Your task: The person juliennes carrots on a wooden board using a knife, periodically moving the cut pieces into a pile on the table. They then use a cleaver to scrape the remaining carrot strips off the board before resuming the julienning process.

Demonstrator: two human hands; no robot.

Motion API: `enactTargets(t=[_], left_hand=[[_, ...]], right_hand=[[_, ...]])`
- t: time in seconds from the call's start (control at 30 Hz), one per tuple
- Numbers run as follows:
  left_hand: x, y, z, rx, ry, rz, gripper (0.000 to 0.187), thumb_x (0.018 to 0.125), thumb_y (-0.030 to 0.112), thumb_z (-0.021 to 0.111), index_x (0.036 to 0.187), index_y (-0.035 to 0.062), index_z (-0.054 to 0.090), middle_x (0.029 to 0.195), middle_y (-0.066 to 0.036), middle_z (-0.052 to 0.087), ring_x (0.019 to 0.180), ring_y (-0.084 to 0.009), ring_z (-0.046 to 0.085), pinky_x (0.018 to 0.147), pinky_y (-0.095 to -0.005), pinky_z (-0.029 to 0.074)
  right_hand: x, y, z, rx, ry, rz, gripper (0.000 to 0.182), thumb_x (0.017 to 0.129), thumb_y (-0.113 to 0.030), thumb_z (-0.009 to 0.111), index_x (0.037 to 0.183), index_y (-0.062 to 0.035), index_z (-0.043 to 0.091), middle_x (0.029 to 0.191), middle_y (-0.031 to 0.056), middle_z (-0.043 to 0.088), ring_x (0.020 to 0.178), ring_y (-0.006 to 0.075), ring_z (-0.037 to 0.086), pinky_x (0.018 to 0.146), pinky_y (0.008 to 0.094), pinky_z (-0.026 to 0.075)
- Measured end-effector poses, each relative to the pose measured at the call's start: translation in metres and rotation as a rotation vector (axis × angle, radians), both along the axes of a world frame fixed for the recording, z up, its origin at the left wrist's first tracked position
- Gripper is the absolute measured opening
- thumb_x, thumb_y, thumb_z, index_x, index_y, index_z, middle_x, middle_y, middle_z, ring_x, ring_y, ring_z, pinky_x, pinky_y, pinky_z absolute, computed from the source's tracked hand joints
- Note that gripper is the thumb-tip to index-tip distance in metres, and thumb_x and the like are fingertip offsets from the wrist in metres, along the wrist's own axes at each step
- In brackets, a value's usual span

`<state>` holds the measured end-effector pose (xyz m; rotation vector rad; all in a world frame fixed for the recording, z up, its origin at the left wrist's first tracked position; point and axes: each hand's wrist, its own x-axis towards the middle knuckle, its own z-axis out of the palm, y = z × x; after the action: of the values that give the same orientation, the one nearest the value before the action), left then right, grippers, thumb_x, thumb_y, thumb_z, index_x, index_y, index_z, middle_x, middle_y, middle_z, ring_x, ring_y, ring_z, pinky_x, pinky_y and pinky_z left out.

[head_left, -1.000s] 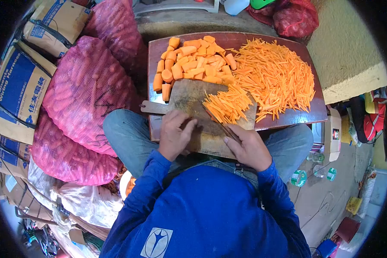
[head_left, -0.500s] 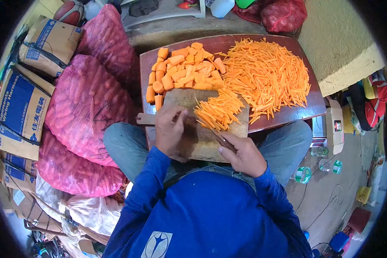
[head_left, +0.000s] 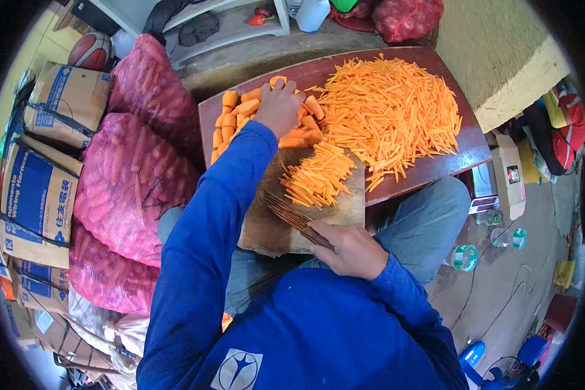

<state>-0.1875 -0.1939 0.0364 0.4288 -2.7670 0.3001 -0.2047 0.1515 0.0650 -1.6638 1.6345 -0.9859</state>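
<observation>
My left hand point(head_left: 281, 109) is stretched out over the pile of peeled carrot chunks point(head_left: 231, 120) at the back left of the table. Its fingers are spread and touch the chunks; its palm side is hidden. My right hand point(head_left: 354, 250) grips a knife point(head_left: 287, 213) by its handle, low over the wooden cutting board point(head_left: 266, 237). The dark, brownish blade slants to the upper left, just short of a heap of carrot strips point(head_left: 318, 175) on the board. Farther right, a much larger mound of carrot strips point(head_left: 396, 110) covers the tabletop.
The reddish-brown table point(head_left: 461, 140) stands before my knees. Pink mesh sacks point(head_left: 133, 182) of carrots and strapped cardboard boxes point(head_left: 39, 201) are stacked at the left. A concrete block point(head_left: 500, 65) borders the table at the right. Plastic bottles point(head_left: 465, 257) lie on the floor.
My left hand has moved from the cutting board up and away to the carrot chunks. My right hand has shifted slightly lower and left with the knife, away from the cut strips.
</observation>
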Motion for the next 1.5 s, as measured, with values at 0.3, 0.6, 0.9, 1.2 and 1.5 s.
enactTargets(t=[0.3,0.6,0.9,1.2,1.5], left_hand=[[-0.009,-0.03,-0.01,-0.025,-0.063,-0.111,0.022,0.08,0.013,0.076,0.102,0.0155,0.08,0.115,-0.007,0.065,0.118,-0.0298,0.058,0.094,-0.0528,0.04],[0.013,-0.019,0.0,-0.06,-0.013,-0.07,0.03,0.081,0.008,0.074,0.108,0.0145,0.081,0.119,-0.007,0.062,0.123,-0.0308,0.055,0.101,-0.0542,0.041],[-0.02,-0.038,0.0,-0.054,-0.244,-0.115,0.033,0.08,0.009,0.075,0.111,0.0156,0.083,0.118,-0.006,0.062,0.124,-0.0299,0.054,0.099,-0.0515,0.041],[0.022,-0.035,0.007,-0.13,0.029,-0.226,0.028,0.081,0.008,0.073,0.108,0.0121,0.081,0.12,-0.007,0.063,0.123,-0.0301,0.056,0.101,-0.0507,0.042],[-0.023,-0.045,-0.008,-0.119,-0.238,-0.205,0.025,0.084,0.014,0.073,0.107,0.0191,0.082,0.125,-0.008,0.062,0.128,-0.0304,0.053,0.107,-0.0588,0.039]], right_hand=[[-0.004,-0.001,0.003,0.003,-0.021,-0.023,0.035,0.102,-0.027,0.069,0.125,-0.0025,0.061,0.088,0.0292,0.072,0.085,0.0519,0.071,0.076,0.0605,0.056],[0.002,-0.002,0.002,0.019,0.026,0.011,0.038,0.101,-0.029,0.07,0.128,-0.0027,0.061,0.093,0.029,0.074,0.086,0.0518,0.072,0.077,0.061,0.056],[0.002,0.002,-0.006,0.011,-0.037,-0.031,0.04,0.101,-0.026,0.069,0.131,-0.0011,0.06,0.093,0.0311,0.073,0.088,0.0526,0.071,0.079,0.0606,0.056],[0.0,-0.002,0.002,0.052,0.019,0.014,0.04,0.1,-0.024,0.072,0.131,0.0005,0.063,0.097,0.0295,0.074,0.09,0.05,0.073,0.08,0.0562,0.058],[0.003,0.0,0.001,0.012,-0.03,-0.027,0.037,0.101,-0.026,0.07,0.128,-0.0023,0.061,0.095,0.0291,0.074,0.089,0.0515,0.072,0.08,0.0592,0.057]])
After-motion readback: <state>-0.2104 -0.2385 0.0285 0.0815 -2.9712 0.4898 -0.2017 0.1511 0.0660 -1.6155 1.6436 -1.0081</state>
